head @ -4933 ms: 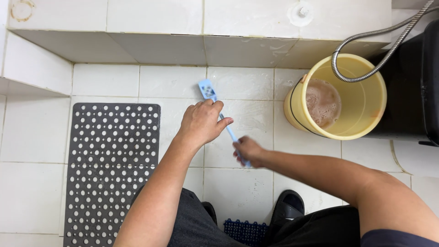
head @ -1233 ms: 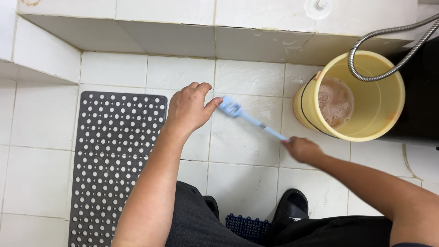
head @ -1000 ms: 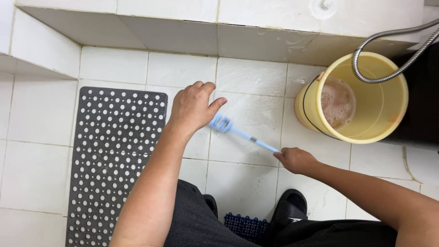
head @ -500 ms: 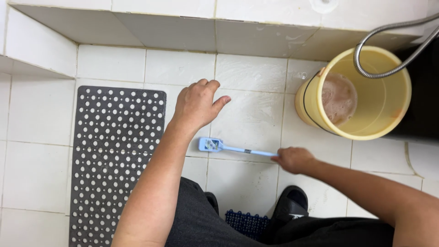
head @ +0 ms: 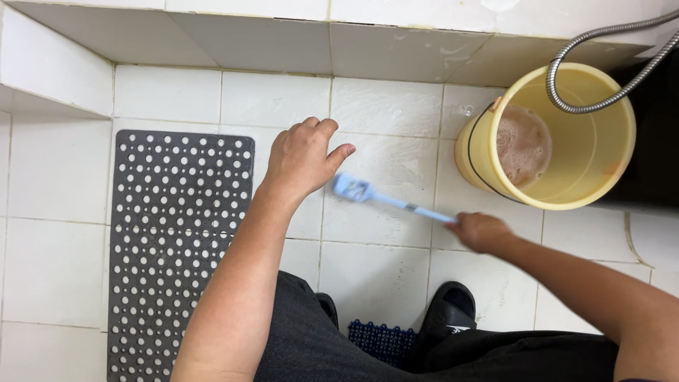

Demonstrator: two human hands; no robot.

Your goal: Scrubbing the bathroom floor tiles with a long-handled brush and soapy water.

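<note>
You are gripping blue brush [head: 361,191] handle in right hand [head: 481,230], head scrubbing soapy floor tiles [head: 385,152] mid-floor beside yellow bucket [head: 587,187]. Left hand [head: 303,157] open, bracing on tile. Scrubbing looks partway; mat [head: 170,233] side appearing unsoaped.

A light blue scrubbing brush [head: 385,199] with a long thin handle lies slanted across the wet white floor tiles [head: 382,255], its small head up-left, blurred, the handle's lower-right end gripped in the right hand [head: 479,231].
</note>
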